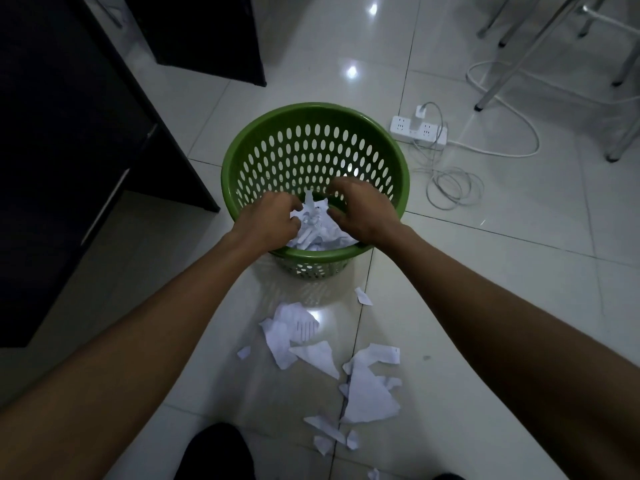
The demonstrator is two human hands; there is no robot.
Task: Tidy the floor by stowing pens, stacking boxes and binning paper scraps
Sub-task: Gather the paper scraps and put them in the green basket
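Holding paper wad over green bin, just inside near rim: your left hand pinches it, right hand half-curled alongside, grip unclear.

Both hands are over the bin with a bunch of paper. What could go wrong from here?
1. The wad between the left hand and right hand hangs near the front rim of the bin; loose pieces could drop outside.
2. Scraps lie scattered on the floor; small ones are easy to miss or step on.
3. Cables by the power strip lie beside the bin and could snag a foot.
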